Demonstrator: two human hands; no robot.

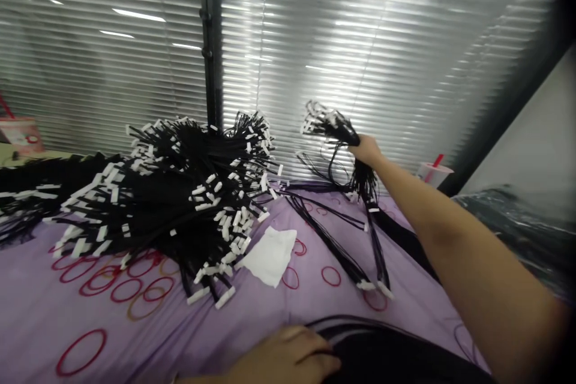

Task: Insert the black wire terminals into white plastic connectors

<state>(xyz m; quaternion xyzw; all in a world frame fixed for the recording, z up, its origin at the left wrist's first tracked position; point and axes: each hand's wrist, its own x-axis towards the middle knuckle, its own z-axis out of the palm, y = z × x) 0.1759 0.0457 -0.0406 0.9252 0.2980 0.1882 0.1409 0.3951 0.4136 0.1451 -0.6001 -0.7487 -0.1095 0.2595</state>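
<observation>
Cable bundle (pixel 335 124), black with white connector ends, is clenched in the right hand (pixel 366 150), its tips fanning out left of the grip and more strands hanging below it; the left hand (pixel 288 357) lies nearer the camera than that grip, its fingers bent at the edge of dark cables (pixel 396 351); whether they pinch these I cannot tell, the hand being partly cut off; left of the right hand's grip, a large cable pile (pixel 180 189) rests on purple cloth (pixel 252 324); below and left of the grip lies a white sheet (pixel 272 255), with red rings (pixel 331 267) near it; 2 slim cable clusters (pixel 330 246) stretch toward the camera below the grip; right of it stands 1 cup (pixel 432 174); behind it hang blinds (pixel 382 66).
</observation>
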